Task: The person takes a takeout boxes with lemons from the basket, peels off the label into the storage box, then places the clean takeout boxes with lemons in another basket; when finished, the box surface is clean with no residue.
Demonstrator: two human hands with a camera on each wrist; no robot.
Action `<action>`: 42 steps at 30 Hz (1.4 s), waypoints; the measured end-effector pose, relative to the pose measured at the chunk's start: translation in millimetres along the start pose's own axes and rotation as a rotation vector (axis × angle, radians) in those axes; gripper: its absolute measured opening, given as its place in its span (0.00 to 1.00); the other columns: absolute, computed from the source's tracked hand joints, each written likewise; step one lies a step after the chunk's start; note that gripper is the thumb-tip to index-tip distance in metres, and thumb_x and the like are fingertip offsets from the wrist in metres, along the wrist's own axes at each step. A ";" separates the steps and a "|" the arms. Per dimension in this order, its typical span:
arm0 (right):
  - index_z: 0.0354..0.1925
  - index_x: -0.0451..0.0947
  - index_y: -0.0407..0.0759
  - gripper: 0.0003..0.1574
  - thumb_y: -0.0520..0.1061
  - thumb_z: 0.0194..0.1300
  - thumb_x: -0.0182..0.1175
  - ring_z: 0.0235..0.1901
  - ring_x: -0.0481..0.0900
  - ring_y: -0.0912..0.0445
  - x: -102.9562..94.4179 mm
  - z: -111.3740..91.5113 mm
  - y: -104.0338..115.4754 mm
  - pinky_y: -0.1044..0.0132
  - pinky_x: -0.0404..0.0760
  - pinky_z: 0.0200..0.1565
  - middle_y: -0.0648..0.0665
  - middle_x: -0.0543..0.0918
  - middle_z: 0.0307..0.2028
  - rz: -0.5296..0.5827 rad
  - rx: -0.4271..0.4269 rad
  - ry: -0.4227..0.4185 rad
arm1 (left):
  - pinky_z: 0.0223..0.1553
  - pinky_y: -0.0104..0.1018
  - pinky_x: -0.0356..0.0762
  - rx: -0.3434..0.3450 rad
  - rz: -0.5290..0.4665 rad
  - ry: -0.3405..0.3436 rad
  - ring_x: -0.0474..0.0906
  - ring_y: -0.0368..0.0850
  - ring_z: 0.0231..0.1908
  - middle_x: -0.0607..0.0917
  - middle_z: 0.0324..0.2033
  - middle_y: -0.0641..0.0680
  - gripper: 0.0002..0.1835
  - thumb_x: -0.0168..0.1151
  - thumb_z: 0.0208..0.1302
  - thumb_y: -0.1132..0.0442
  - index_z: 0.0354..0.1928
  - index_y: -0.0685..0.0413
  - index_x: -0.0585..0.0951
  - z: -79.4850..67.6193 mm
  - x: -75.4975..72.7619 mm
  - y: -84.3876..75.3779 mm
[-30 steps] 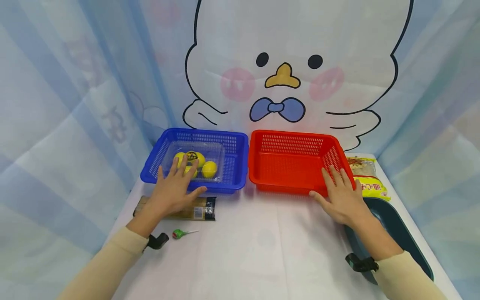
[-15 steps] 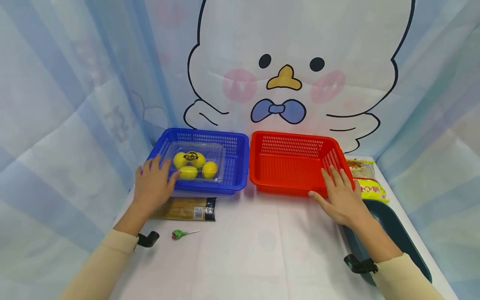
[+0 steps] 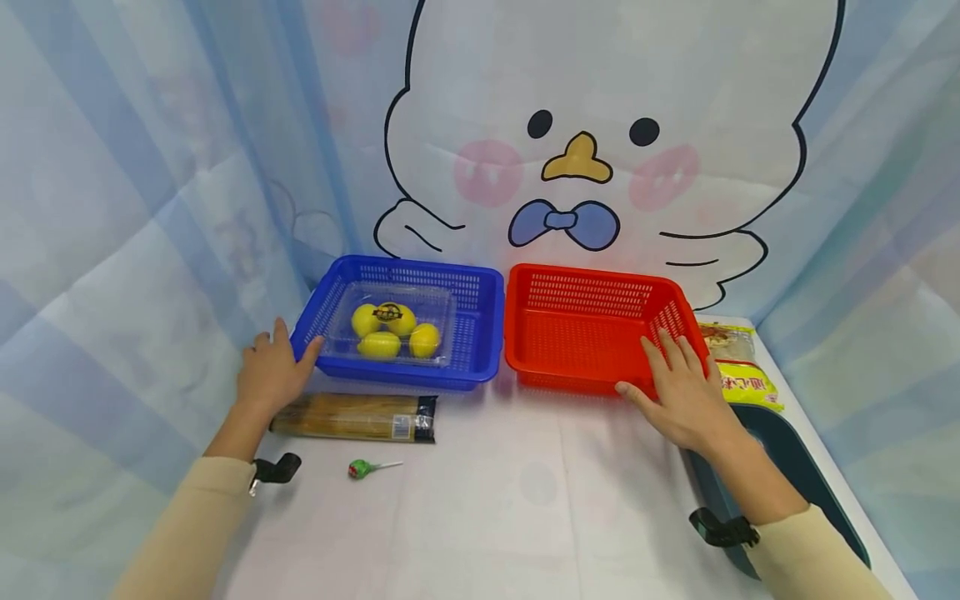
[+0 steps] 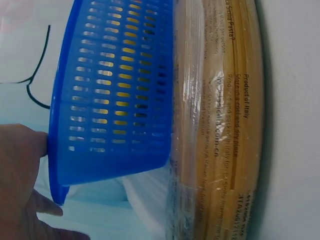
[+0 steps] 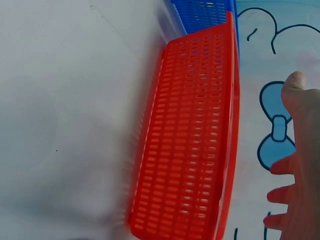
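Note:
My left hand [image 3: 270,375] is at the left front corner of a blue perforated basket [image 3: 480,337], its thumb right at the rim and its fingers spread along the outside. Inside that basket lies a clear plastic box [image 3: 442,304] of several yellow lemons [image 3: 380,345]. A pack of spaghetti [image 4: 220,115] lies along the basket's front. My right hand [image 3: 684,404], fingers spread, hovers over the right front corner of a red basket [image 3: 585,333], with nothing in its grasp. In the right wrist view, the right hand [image 5: 305,165] is beside the red basket's rim [image 5: 231,125].
A green-wrapped lollipop [image 3: 360,469] lies on the white table [image 3: 487,500] in front of the spaghetti. At right are a dark green tray [image 3: 810,483], partly under my right arm, and yellow food packets [image 3: 746,383]. Curtains enclose the sides and back.
My left hand has moved left from over the lemon box to the blue basket's left corner, uncovering the lemons and spaghetti. The right hand has stayed nearly still.

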State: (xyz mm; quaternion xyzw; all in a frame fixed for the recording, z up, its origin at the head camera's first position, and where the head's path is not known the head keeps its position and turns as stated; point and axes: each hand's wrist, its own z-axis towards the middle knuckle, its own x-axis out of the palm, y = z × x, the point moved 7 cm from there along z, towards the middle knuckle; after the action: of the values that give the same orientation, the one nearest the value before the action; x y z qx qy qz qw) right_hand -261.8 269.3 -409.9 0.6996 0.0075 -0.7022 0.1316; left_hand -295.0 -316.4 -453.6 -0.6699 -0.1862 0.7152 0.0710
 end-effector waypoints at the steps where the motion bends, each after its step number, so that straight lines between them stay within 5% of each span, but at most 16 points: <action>1: 0.86 0.43 0.41 0.68 0.81 0.70 0.51 0.80 0.41 0.27 -0.1 0.8 1.4 0.19 0.36 0.74 0.29 0.43 0.83 0.004 -0.002 0.001 | 0.63 0.83 0.65 0.010 -0.021 0.010 0.57 0.90 0.67 0.57 0.71 0.87 0.53 0.33 0.81 0.31 0.81 0.76 0.43 -0.1 0.6 0.4; 8: 0.86 0.46 0.43 0.66 0.79 0.71 0.53 0.81 0.45 0.28 -2.6 12.9 22.9 0.19 0.44 0.74 0.31 0.45 0.84 0.090 -0.050 0.013 | 0.67 0.75 0.67 0.061 -0.244 0.083 0.65 0.82 0.68 0.65 0.70 0.83 0.47 0.36 0.84 0.36 0.81 0.75 0.48 -1.0 4.1 3.7; 16: 0.86 0.45 0.46 0.63 0.78 0.72 0.54 0.81 0.51 0.33 -16.9 38.2 67.0 0.23 0.60 0.72 0.34 0.52 0.83 0.259 -0.120 0.052 | 0.44 0.50 0.91 0.006 -0.606 0.192 0.80 0.74 0.61 0.67 0.72 0.77 0.44 0.48 0.85 0.44 0.85 0.62 0.42 -1.1 13.5 2.2; 24: 0.84 0.53 0.47 0.55 0.74 0.74 0.56 0.76 0.66 0.38 -28.6 64.5 118.4 0.31 0.72 0.70 0.39 0.62 0.80 0.488 -0.200 0.067 | 0.44 0.40 0.91 -0.032 -0.753 0.226 0.81 0.69 0.58 0.70 0.69 0.76 0.43 0.48 0.85 0.49 0.85 0.60 0.40 -3.6 14.9 0.9; 35: 0.82 0.56 0.48 0.55 0.76 0.73 0.56 0.68 0.76 0.42 -9.8 92.1 174.1 0.45 0.87 0.59 0.42 0.67 0.78 0.623 -0.231 0.164 | 0.41 0.32 0.90 -0.087 -0.863 0.214 0.84 0.37 0.33 0.76 0.62 0.74 0.41 0.52 0.84 0.56 0.84 0.64 0.44 0.4 17.9 4.1; 42: 0.81 0.56 0.46 0.49 0.70 0.77 0.57 0.53 0.89 0.41 13.3 110.1 205.0 0.49 0.91 0.50 0.39 0.69 0.74 0.820 -0.207 0.269 | 0.43 0.35 0.90 -0.118 -0.878 0.219 0.87 0.39 0.33 0.78 0.60 0.72 0.44 0.54 0.84 0.55 0.85 0.64 0.41 0.1 18.7 7.6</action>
State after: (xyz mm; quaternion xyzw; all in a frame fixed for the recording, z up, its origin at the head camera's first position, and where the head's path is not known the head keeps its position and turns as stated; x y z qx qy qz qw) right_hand -329.5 47.7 -385.0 0.7132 -0.1832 -0.4902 0.4664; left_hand -295.7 -316.8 -473.8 -0.6020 -0.4842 0.5307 0.3485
